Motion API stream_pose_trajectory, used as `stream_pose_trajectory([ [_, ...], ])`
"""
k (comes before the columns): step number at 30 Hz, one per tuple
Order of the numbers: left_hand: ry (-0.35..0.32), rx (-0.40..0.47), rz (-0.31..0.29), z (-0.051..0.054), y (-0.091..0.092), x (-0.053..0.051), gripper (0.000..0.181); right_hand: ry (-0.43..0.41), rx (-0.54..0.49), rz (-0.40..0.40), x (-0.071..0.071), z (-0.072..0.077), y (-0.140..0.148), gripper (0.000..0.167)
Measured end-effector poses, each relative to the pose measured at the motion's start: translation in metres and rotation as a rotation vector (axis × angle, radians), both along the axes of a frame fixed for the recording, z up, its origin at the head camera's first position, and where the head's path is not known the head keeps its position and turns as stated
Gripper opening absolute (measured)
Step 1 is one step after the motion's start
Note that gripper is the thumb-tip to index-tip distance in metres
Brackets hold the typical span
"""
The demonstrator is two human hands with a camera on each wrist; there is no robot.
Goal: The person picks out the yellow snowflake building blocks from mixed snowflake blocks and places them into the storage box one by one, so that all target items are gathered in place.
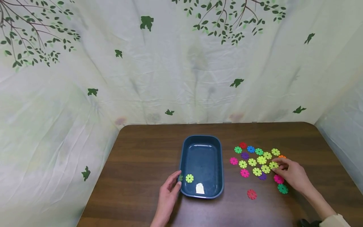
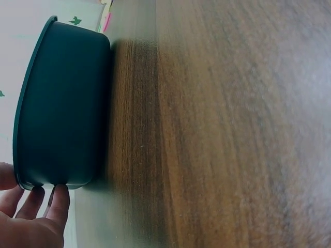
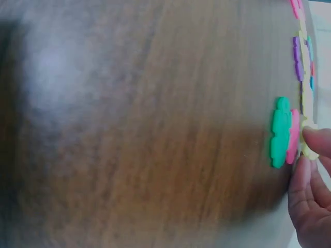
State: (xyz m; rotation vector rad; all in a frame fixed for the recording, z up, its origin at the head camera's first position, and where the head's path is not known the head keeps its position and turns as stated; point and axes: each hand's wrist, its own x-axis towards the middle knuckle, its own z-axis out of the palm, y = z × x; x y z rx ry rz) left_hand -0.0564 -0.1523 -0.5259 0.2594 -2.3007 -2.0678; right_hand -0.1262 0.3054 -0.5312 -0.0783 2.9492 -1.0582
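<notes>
A dark blue rectangular tray [image 1: 202,136] stands on the table, with one yellow flower-shaped disc [image 1: 189,178] lying inside near its left wall. My left hand [image 1: 167,195] grips the tray's left side near the front; in the left wrist view its fingers [image 2: 59,206] lie against the outer wall, the thumb by the rim. My right hand [image 1: 293,175] pinches a yellow flower disc [image 1: 273,165] between thumb and fingertips, at the right edge of a spread of discs. Close to that hand lie a pink disc [image 1: 279,179] and a green disc [image 1: 283,189].
Several more flower discs in yellow, green, blue, purple, pink and red spread right of the tray, some overlapping. One red disc [image 1: 251,194] lies apart at the front. The brown wooden table [image 1: 141,157] ends at a leaf-patterned cloth [image 1: 198,78]. A dark object [image 1: 309,223] shows beside the right sleeve.
</notes>
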Motion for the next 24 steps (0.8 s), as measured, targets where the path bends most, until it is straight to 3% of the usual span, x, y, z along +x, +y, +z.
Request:
stream_pose_trajectory([
  [9, -0.017, 0.003, 0.006, 0.001, 0.001, 0.0, 0.039, 0.12, 0.019, -0.018, 0.004, 0.007, 0.005, 0.015],
  [16, -0.026, 0.001, 0.004, 0.002, 0.001, 0.0, 0.038, 0.113, -0.005, -0.02, 0.009, 0.018, -0.002, 0.015],
  [24, -0.014, 0.01, 0.007, 0.002, 0.001, 0.0, 0.039, 0.039, -0.044, 0.039, 0.01, 0.031, -0.021, 0.018],
])
